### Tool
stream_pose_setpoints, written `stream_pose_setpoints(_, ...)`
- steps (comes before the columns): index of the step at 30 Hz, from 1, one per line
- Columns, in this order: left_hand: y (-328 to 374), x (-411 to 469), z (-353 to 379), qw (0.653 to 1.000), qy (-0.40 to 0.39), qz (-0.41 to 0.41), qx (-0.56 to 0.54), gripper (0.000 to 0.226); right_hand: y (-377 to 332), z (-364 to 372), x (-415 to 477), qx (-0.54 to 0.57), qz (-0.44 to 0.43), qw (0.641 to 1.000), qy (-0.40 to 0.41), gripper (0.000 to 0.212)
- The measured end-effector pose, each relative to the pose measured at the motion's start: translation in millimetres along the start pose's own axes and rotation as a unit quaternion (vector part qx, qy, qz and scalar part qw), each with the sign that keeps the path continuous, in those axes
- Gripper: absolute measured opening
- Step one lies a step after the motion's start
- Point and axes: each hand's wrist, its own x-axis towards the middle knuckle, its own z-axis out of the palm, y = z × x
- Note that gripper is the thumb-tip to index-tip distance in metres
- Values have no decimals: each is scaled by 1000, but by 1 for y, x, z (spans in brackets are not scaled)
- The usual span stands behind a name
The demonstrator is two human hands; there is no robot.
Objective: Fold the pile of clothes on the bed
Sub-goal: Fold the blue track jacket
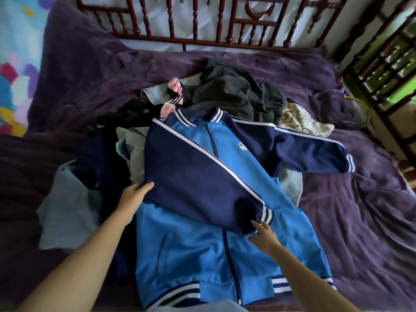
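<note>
Nearest: blue jacket (191,255), front up on the bed (360,221), partly over the clothes pile (236,95). Left hand (135,194) pinches its folded side edge, thumb on top. Right hand (263,235), fingers loosely spread, touches the crossed sleeve's cuff (266,216). Risk: the lumpy pile underneath lets the sleeve slide and skews the fold.

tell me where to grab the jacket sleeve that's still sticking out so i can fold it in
Pinch the striped cuff with the right hand, coming from the right. The outstretched sleeve lies flat and straight away from the jacket, its cuff free on the purple bedding, so it should swing across the chest.
</note>
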Motion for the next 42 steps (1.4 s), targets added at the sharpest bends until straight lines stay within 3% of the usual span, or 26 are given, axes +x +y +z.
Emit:
stream_pose_setpoints(7, -15, -11, -22, 982, -54, -105, -150, 10, 4, 6, 1, -48, 19, 998, -27, 67)
stream_pose_setpoints(12, -19, -22, -17, 943, -73, -140, -292, 31, 3, 5, 3, -72, 11, 997, -17, 65)
stream_pose_setpoints(14, -25, -24, -10, 935, -46, -157, -316, 32, 7, 2, 4, -90, 9, 996, -23, 65)
stream_pose_setpoints(19, -43, -22, -2, 913, 122, -210, -328, 33, 17, -10, 8, -90, 2, 995, -33, 63)
stream_pose_setpoints(23, -35, -24, 11, 951, 265, -106, -123, 24, 25, -27, 19, -49, -35, 998, 0, 46)
stream_pose_setpoints(26, -13, -41, 50, 941, 319, 6, 116, 35, 37, -58, 31, -14, -70, 997, 26, 33)
stream_pose_setpoints(28, -4, -52, 86, 907, 302, 113, 271, 36, 51, -85, 41, 21, -83, 995, 41, 28)
stream_pose_setpoints(31, 1, -68, 147, 850, 243, 231, 407, 37, 76, -127, 62, 70, -51, 995, 52, 28)
stream_pose_setpoints(35, 7, -81, 214, 813, 125, 233, 518, 57, 112, -172, 87, 139, 6, 990, 35, 32)
stream_pose_setpoints(38, 12, -80, 252, 771, 92, 256, 575, 46, 138, -198, 104, 217, 40, 973, 61, 33)
stream_pose_setpoints(42, 23, -67, 285, 751, 47, 249, 610, 46, 167, -230, 125, 323, 84, 938, 92, 34)
